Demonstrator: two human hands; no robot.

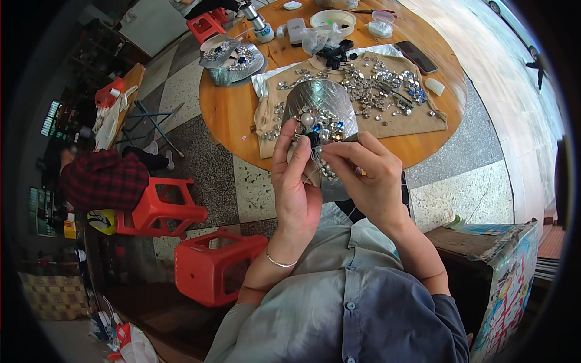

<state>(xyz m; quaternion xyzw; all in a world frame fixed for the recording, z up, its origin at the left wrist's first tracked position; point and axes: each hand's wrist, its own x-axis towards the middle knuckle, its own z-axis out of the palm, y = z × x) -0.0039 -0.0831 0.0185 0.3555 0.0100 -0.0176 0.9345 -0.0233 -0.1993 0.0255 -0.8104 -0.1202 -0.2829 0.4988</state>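
In front of me is a curved, silver foil-covered form (327, 95), with a cluster of pearls, clear stones and blue gems (324, 128) on its near part. My left hand (295, 190) is closed around the left edge of this jewelled piece, thumb beside a black patch. The fingers of my right hand (374, 175) are pinched together at the cluster's lower middle, by a small pearl-like bead; what exactly they grip is too small to make out. Beyond lie many loose clear stones (387, 78), some blue, on a tan cloth (433, 121).
The round wooden table (227, 118) also bears a second jewelled foil form (239, 72), a phone (416, 57), a white bowl (333, 19), a plastic bag (321, 41) and a pump bottle (261, 30). Red stools (212, 272) stand at left, near a seated person in plaid (106, 181).
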